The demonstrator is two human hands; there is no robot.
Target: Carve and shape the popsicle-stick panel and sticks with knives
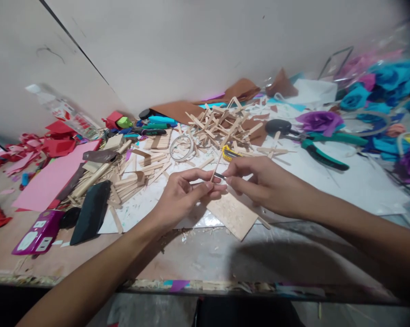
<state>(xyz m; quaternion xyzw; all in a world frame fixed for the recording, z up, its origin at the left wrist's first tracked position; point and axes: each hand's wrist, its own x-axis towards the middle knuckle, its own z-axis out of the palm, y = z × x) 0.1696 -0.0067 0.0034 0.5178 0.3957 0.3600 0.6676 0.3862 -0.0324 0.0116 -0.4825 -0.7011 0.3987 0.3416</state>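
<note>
My left hand point(189, 193) pinches a thin wooden stick point(217, 164) that slants up and to the right. My right hand point(254, 179) is closed on a small dark blade point(220, 175), its tip touching or very near the stick. Behind my right hand shows a yellow and black tool point(229, 153), probably a cutter, partly hidden by the fingers. Under both hands lies a flat wooden board point(237, 218) on a white sheet point(200, 221). A heap of wooden craft sticks point(222, 122) rises beyond my hands.
Left lie more sticks point(133, 181), a tape ring point(182, 148), a dark phone-like slab point(91, 211), a purple case point(37, 231), pink sheets point(57, 175) and a plastic bottle point(67, 113). Green-handled pliers point(324, 154) and paper flowers point(319, 121) lie right. A wall stands behind.
</note>
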